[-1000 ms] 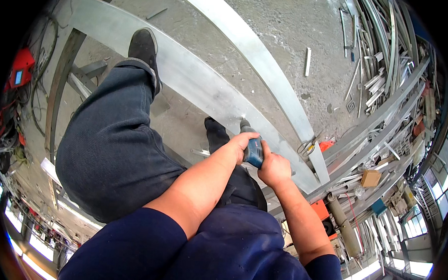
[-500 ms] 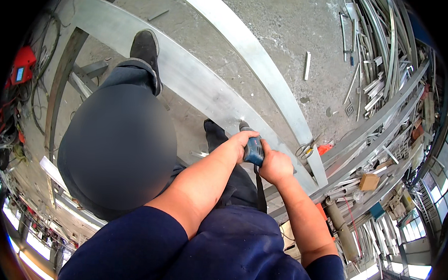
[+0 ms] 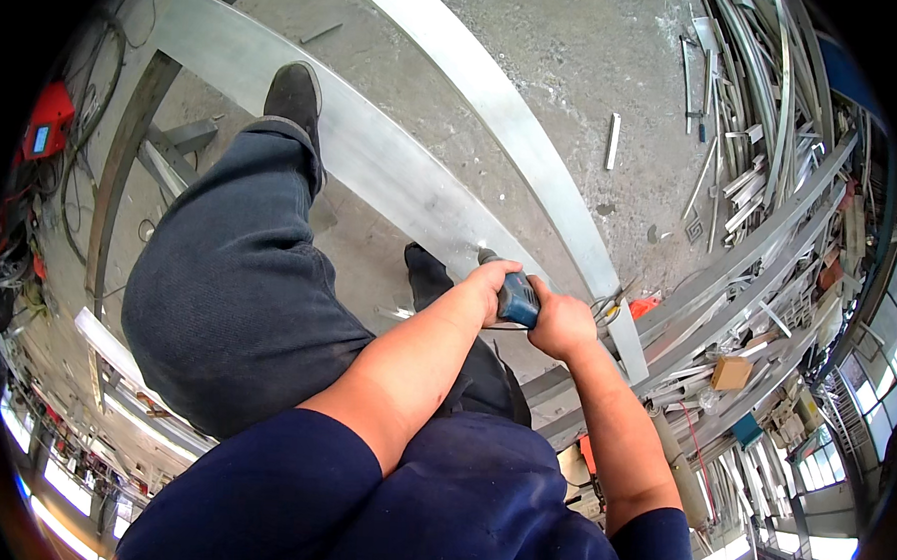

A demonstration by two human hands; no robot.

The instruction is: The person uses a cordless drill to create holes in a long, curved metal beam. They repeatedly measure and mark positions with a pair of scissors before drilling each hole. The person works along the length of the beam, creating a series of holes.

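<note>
A blue and black power drill is gripped between both my hands. My left hand wraps around its front part, close to the dark chuck. At the rear of the drill my right hand is closed on the handle, mostly covering it. The chuck end points at a wide flat metal bar, near some light specks on its surface. Whether a bit touches the metal is too small to tell. My left shoe rests on the same bar farther up.
Beyond lies a second flat metal bar. Scissors and a red-orange scrap are by its near end. Long metal profiles and offcuts are heaped at the right. A red machine and cables stand at the left; a dark beam supports the bar.
The drill's rear and my right hand have shifted slightly right and up, so the drill leans more sideways. The black strap that hung below it has swung out of its earlier place.
</note>
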